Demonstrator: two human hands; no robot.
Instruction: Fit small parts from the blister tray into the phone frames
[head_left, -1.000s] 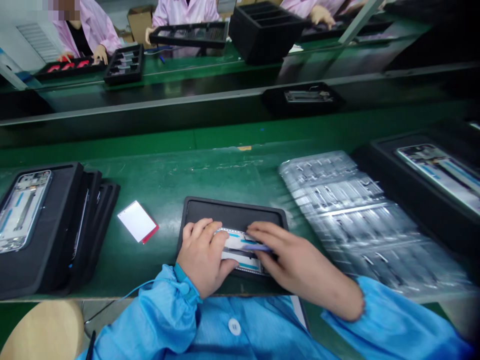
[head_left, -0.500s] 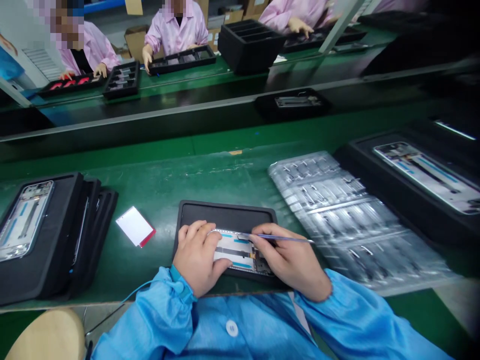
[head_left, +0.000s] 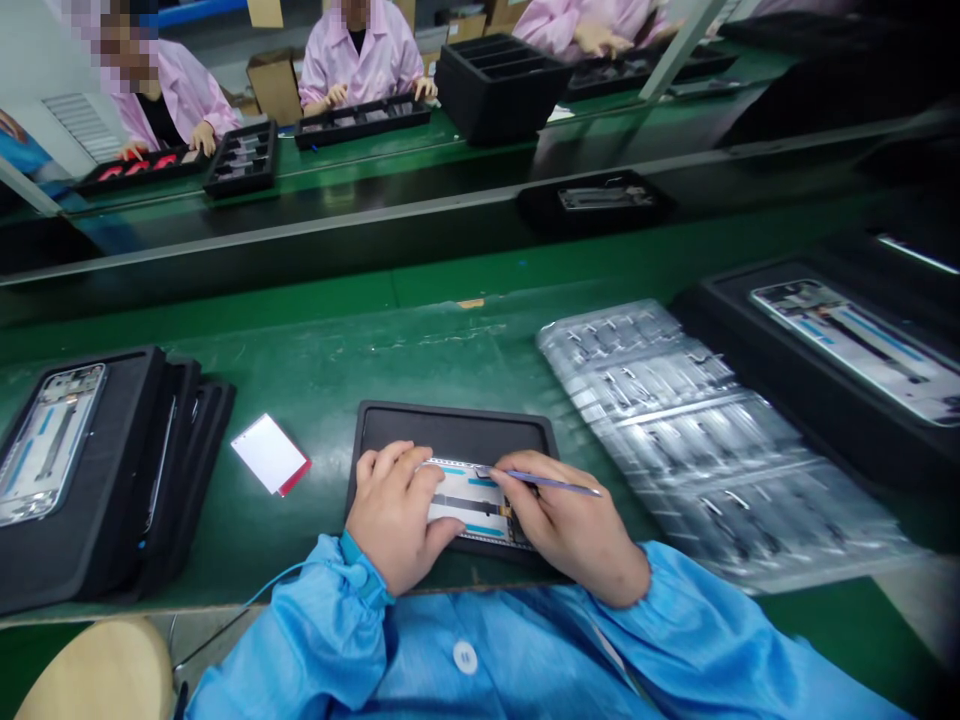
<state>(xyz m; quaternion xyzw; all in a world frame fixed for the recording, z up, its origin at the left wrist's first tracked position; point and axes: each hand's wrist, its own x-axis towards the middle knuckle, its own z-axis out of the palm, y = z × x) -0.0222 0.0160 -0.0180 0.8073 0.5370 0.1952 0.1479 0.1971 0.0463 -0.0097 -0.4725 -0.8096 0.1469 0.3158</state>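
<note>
A phone frame (head_left: 471,502) with white and blue film lies in a black foam tray (head_left: 450,432) at the bench's near edge. My left hand (head_left: 394,515) rests curled on the frame's left end, fingers pressed down on it. My right hand (head_left: 574,530) pinches slim tweezers (head_left: 551,483), their tip touching the frame's upper edge. Both arms wear blue sleeves, and a blue wrist strap sits on my left wrist.
A stack of black trays (head_left: 97,470) with a phone frame on top stands at left. A white and red card (head_left: 270,454) lies beside it. Clear blister sheets of small parts (head_left: 697,440) spread at right, then another tray with a frame (head_left: 847,350). People in pink coats work across the conveyor.
My right hand turned from lying flat over the frame to pinching the tweezers against its upper edge, then drew slightly nearer. The left hand stayed put.
</note>
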